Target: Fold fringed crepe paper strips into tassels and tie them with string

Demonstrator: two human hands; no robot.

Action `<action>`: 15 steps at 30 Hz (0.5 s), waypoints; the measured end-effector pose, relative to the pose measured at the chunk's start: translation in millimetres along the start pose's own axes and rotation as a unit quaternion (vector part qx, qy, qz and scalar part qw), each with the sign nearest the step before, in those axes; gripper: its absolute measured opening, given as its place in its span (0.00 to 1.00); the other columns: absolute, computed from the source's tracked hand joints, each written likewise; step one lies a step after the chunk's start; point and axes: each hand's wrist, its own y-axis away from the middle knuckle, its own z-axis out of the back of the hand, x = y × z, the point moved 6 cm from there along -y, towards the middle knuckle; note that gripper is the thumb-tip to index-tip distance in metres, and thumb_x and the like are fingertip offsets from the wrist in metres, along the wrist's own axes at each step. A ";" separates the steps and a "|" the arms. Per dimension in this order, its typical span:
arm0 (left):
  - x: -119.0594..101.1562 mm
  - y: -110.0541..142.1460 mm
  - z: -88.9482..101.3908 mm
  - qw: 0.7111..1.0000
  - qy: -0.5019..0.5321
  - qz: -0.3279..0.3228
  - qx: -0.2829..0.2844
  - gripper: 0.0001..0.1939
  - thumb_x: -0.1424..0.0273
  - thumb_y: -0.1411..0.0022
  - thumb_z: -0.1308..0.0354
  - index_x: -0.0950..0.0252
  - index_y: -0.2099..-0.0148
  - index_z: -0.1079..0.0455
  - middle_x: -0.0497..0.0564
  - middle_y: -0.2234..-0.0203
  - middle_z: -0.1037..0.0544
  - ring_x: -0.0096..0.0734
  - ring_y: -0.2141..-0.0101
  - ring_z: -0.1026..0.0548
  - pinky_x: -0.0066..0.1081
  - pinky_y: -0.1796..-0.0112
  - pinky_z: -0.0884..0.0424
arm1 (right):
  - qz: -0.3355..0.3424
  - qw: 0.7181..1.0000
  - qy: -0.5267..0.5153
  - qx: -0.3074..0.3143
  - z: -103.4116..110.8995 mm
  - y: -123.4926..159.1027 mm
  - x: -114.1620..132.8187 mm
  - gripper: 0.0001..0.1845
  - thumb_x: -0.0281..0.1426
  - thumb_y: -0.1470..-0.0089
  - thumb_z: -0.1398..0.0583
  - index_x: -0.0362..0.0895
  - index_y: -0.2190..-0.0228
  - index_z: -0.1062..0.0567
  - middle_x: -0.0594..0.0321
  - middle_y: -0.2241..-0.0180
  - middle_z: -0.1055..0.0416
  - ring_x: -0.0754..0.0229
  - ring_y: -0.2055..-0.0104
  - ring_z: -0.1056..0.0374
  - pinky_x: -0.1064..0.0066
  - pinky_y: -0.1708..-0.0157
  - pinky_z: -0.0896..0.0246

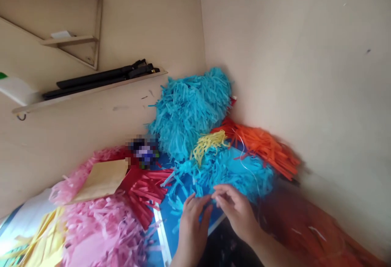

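Note:
My left hand (194,222) and my right hand (236,210) meet fingertip to fingertip in front of me, low in the picture. Both are closed in a pinch; anything between the fingertips is too small to make out. Just beyond them lies a pile of fringed light-blue crepe paper (235,169). A thin white string (251,172) runs over this pile and down beside my right hand. Yellow paper fringe (210,142) rests on its far side, touching a large shaggy light-blue paper bundle (192,112) in the corner.
Orange fringe (265,146) lies along the right wall. To the left are red fringe (143,189), pink fringe (104,230), yellow paper strips (50,238) and a flat tan sheet (102,179) on the blue table (180,234). A wall shelf (100,92) carries black long objects (106,77).

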 end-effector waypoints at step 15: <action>19.5 62.5 37.3 0.954 0.179 0.208 -0.120 0.15 0.54 0.45 0.34 0.61 0.68 0.22 0.55 0.65 0.17 0.43 0.59 0.21 0.34 0.56 0.26 | 0.079 0.846 0.498 0.174 -68.3 -88.2 -31.8 0.14 0.23 0.40 0.44 0.43 0.57 0.22 0.49 0.46 0.28 0.51 0.46 0.31 0.61 0.46 0.37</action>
